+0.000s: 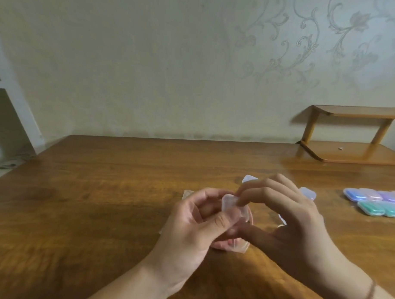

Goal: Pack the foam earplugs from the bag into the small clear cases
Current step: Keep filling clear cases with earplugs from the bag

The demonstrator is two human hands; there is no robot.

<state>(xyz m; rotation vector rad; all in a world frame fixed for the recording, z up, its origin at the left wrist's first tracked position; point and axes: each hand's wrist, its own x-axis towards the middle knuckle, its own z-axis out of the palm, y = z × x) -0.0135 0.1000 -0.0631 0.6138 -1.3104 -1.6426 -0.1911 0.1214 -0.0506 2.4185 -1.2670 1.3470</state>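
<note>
Above the table (100, 202), near its front middle, a clear case (233, 208) is held between both hands. The left hand (194, 223) is curled round the case, its thumb pressed on the near side; the lid edge is pinched by the fingertips (240, 201) of the right hand (286, 217). Beneath the case, a bag (238, 245) with pinkish contents is seen lying on the table, largely hidden by the hands. Behind the case, two more clear cases (249, 179) (308, 193) are partly covered by the right hand. Well to the right of the case, a cluster of filled cases (375, 202) in blue, purple, orange and green is laid out. Beyond those, a wooden shelf (353, 134) is set against the wall.
</note>
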